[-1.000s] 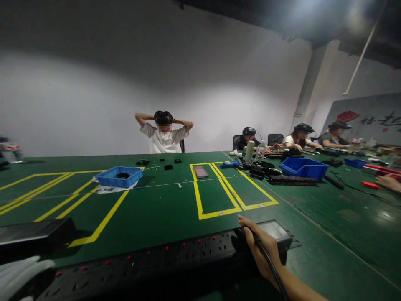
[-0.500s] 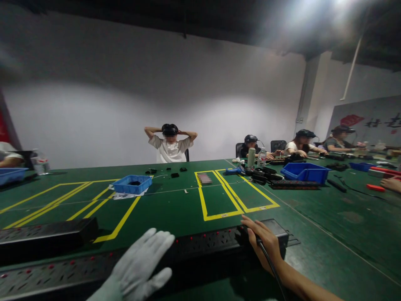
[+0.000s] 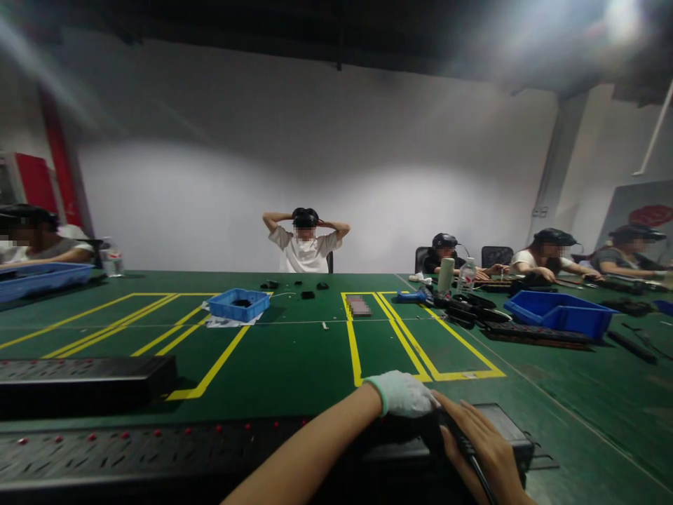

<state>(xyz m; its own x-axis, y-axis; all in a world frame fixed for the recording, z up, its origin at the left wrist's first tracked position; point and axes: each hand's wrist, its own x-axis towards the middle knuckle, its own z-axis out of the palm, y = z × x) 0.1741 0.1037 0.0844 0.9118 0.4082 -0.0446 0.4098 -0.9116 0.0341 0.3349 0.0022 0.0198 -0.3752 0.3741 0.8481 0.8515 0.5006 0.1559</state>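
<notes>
At near right, the gloved left hand (image 3: pixel 404 395) and bare right hand (image 3: pixel 494 449) meet over the black socket strip (image 3: pixel 173 447), right gripping a black cord (image 3: pixel 466 445), left's grip unclear, the work apparently under way, unfinished.

Wide grey wall (image 3: pixel 263 161) here, running right behind the far edge of the green worktop (image 3: pixel 284 365), with a near-black ceiling (image 3: pixel 252 35) above. Up high right, a lamp (image 3: pixel 622 21) flares white! Beyond the far edge's left end, a red post (image 3: pixel 59 151) leans beside a red panel (image 3: pixel 36 186). Over to the right, a dark chair back (image 3: pixel 497 257) sits behind that edge, then a pale pillar (image 3: pixel 583 151).
</notes>
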